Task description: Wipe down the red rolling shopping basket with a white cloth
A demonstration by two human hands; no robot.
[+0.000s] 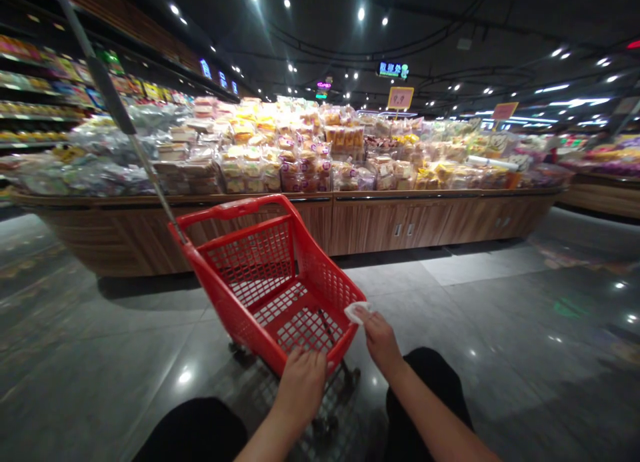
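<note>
Red plastic shopping cart [230, 207] (gridded walls)

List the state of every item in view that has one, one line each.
Left hand: closed over the basket's near rim.
Right hand: fingers pinching the tissue.
White tissue: crumpled, held in the right hand.
Red wheeled shopping basket: upright on its casters.
Grey handle pole: tilted, rising from the basket's far corner.
Wooden counter doors: shut.
Yellow 9.9 price sign: upright above the bagged goods.
</note>
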